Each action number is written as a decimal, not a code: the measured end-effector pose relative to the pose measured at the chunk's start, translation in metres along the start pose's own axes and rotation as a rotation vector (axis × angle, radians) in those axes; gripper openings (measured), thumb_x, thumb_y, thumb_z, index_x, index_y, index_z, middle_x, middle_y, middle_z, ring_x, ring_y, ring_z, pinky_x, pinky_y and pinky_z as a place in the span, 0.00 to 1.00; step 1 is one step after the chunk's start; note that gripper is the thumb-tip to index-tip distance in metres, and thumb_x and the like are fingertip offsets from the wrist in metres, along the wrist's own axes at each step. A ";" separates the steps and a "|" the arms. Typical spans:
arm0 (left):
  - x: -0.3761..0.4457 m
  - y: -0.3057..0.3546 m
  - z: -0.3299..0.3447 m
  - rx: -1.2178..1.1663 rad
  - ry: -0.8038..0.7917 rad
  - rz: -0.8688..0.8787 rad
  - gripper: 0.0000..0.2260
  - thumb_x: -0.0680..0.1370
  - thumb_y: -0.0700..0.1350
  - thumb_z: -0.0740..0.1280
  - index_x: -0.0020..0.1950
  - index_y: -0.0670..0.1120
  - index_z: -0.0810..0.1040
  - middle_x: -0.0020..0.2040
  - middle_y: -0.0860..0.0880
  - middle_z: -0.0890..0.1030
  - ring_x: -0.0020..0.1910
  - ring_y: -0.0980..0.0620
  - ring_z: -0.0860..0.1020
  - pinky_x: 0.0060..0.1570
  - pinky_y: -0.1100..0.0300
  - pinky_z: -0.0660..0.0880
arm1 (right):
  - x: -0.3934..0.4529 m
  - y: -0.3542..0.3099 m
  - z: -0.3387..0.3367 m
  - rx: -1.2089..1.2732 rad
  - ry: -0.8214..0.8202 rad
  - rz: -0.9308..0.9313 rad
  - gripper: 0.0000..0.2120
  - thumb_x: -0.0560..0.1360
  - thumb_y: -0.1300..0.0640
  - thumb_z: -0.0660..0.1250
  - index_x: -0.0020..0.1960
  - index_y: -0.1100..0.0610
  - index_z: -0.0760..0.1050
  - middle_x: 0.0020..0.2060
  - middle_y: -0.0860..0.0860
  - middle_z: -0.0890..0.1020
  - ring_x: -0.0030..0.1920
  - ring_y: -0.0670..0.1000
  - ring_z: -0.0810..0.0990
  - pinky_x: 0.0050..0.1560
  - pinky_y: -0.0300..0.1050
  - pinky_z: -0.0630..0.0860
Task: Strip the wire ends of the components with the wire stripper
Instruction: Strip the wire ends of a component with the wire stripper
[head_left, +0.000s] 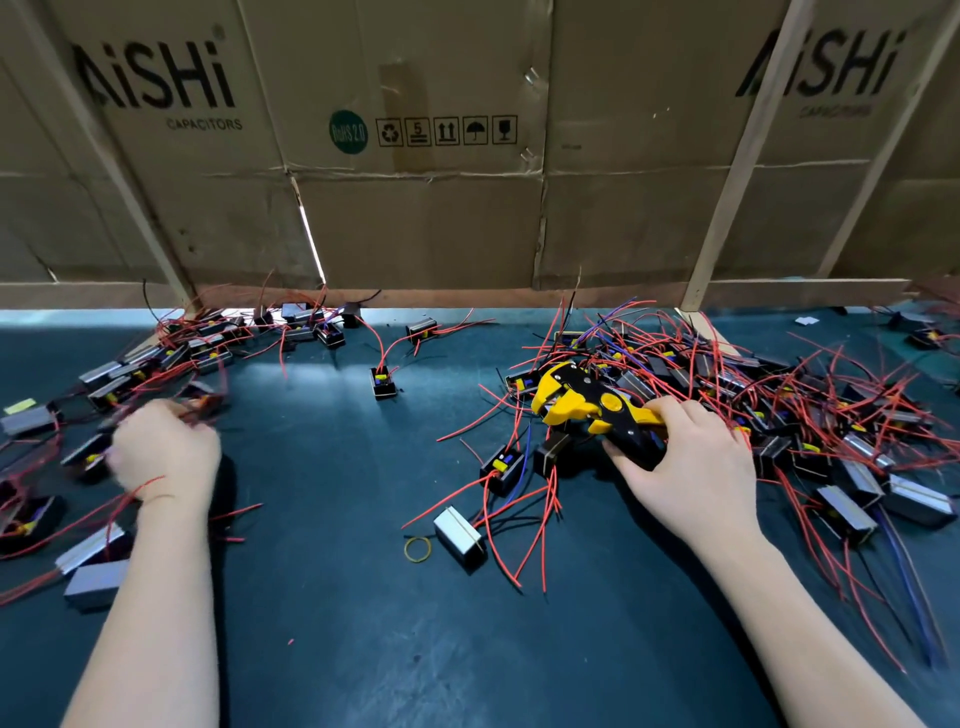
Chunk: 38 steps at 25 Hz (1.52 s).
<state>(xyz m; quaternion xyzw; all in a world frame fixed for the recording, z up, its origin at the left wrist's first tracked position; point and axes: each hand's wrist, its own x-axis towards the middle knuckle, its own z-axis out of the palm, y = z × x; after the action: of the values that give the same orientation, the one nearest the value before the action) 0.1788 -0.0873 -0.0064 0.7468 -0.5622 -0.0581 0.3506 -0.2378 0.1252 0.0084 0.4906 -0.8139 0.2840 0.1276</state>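
My right hand (691, 467) grips the handles of the yellow and black wire stripper (587, 405), whose jaws point left over the pile edge. My left hand (166, 452) is blurred at the left pile, fingers curled around a small black component with red wires (200, 400). A big heap of black components with red and blue wires (779, 395) lies at the right. A smaller spread of components (156, 358) lies at the left. Loose components (503, 467) (383, 383) sit between the piles.
A dark green mat (337, 597) covers the bench. A cardboard wall (415, 182) with wooden struts closes off the back. A yellow rubber band (418, 549) and a grey-cased component (460, 532) lie near the middle.
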 end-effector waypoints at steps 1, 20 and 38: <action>-0.005 0.015 -0.002 0.004 0.043 0.050 0.09 0.74 0.35 0.68 0.52 0.39 0.84 0.49 0.32 0.82 0.51 0.30 0.79 0.55 0.42 0.75 | 0.000 -0.001 0.000 0.002 -0.003 -0.003 0.22 0.68 0.39 0.73 0.54 0.52 0.77 0.47 0.50 0.80 0.52 0.58 0.78 0.57 0.55 0.70; -0.080 0.117 -0.008 -0.392 -0.047 0.332 0.35 0.70 0.72 0.58 0.66 0.49 0.75 0.63 0.49 0.76 0.62 0.47 0.74 0.61 0.50 0.71 | -0.002 -0.010 -0.011 0.244 0.014 -0.071 0.20 0.67 0.45 0.76 0.53 0.54 0.78 0.46 0.49 0.81 0.49 0.53 0.80 0.54 0.48 0.72; -0.100 0.128 0.032 0.095 -0.372 0.792 0.15 0.77 0.62 0.64 0.55 0.54 0.80 0.50 0.54 0.81 0.54 0.51 0.77 0.53 0.54 0.66 | 0.040 -0.031 0.010 1.383 -0.756 0.442 0.26 0.71 0.44 0.62 0.56 0.65 0.77 0.61 0.60 0.81 0.65 0.51 0.76 0.56 0.41 0.72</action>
<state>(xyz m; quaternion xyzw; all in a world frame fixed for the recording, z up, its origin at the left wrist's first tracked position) 0.0255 -0.0295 0.0144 0.4656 -0.8607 -0.0270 0.2040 -0.2297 0.0790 0.0300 0.3491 -0.5207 0.5559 -0.5458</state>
